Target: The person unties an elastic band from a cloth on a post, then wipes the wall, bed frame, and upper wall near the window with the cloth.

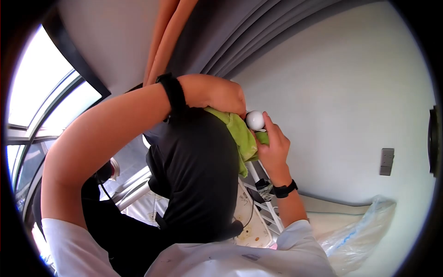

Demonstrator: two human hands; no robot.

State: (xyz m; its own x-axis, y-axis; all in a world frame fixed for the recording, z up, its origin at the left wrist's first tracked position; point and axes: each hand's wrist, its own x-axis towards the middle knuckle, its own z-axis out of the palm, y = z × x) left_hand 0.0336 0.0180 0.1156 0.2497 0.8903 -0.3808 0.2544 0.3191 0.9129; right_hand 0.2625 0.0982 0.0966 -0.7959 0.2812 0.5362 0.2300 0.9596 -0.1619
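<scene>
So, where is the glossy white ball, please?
In the head view, the ball is right of centre, between the left hand and right hand, by the green cloth.

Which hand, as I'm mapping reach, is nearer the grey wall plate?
Right. In view, the right hand is left of the wall plate; the left hand is farther left and higher.

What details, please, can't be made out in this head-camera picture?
Head view throughout:
Left hand: fingertips curl out of sight behind it.
Support of the glossy white ball: hidden by the right hand and lime-green fabric cloth.
Black object on the pale smooth wall: cut off by the dark lens rim.
Dark marks on the stained beige panel: too small to read.
</scene>
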